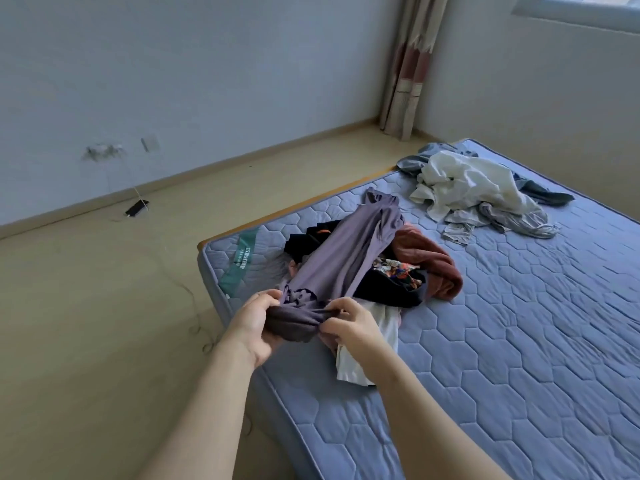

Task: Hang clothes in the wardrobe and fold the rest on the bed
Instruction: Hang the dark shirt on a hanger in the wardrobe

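My left hand (254, 323): fingers curled round the bunched near end of the purple garment (346, 251), gripping it from the left.
My right hand (349, 327): thumb and fingertips pinching the same bunched end from the right, close to my left hand.
Purple garment: gathered end held between both my hands above the near corner of the mattress (519, 323). The rest stretches away from me and lies across the near heap.
Near heap: a black garment (388, 289), a rust-red garment (433, 261) and a floral piece (398, 266) lie tangled together under and beside the purple one. A white garment (367, 355) lies flat just below my right hand.
Far heap (474, 188): crumpled white and grey clothes near the far edge of the mattress, well apart from the near heap.
Mattress: blue, quilted in hexagons, with a green label strip (242, 261) at the near corner.
Floor: a dark phone (137, 207) lies near the wall, with a thin cable attached.
Room corner: a patterned curtain (408, 64) hangs to the floor.
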Motion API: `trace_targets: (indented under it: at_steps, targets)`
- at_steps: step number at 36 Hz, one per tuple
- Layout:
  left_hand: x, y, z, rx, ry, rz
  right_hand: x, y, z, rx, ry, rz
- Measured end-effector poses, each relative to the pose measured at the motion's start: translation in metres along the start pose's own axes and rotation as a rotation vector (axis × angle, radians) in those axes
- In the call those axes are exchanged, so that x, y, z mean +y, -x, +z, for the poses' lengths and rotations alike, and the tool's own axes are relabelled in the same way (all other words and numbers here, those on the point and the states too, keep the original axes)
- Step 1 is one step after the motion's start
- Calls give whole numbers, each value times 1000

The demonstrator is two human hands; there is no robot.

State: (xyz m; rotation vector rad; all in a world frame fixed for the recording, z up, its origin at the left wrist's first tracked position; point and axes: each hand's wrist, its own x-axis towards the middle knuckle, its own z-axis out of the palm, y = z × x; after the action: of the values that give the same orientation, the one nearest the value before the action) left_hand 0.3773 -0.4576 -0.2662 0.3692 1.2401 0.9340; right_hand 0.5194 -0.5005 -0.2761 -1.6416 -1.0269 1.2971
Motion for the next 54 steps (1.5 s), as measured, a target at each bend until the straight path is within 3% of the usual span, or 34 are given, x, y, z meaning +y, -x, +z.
trace_targets:
  at_steps: [5,11,19,24,28,32,36,40,43,45,48,51,54]
  targets:
    - [-3,20,18,-109,91,-77,-13,9,-11,220,-909,175]
    - [-22,28,35,-212,-243,-109,-15,4,-28,460,-1227,322]
    - [-36,22,31,-98,-699,59,-4,11,-50,500,-693,352]
    - [-31,16,41,-222,-1064,477,-3,24,-49,387,-385,94]
    - [-23,15,60,-467,-1083,575,-4,34,-57,323,-336,54]
    - [-20,6,84,-644,-1401,651,-7,47,-68,254,-334,-9]
    - [-17,5,107,-687,-1746,676,-9,61,-79,145,-336,-54]
    - [-7,7,121,-586,-1974,872,-11,73,-92,42,-343,-108]
    - [-3,9,122,-463,-1919,1026,-14,78,-99,72,-383,-143]
    - [-2,17,120,-408,-1789,998,-15,77,-102,147,-402,-154]
    - [0,26,117,-396,-1512,782,-16,71,-100,254,-242,-154]
    - [3,34,116,-457,-1146,481,-14,64,-89,217,-111,-147]
    - [6,53,114,-530,-1090,384,-9,54,-75,148,-37,-160]
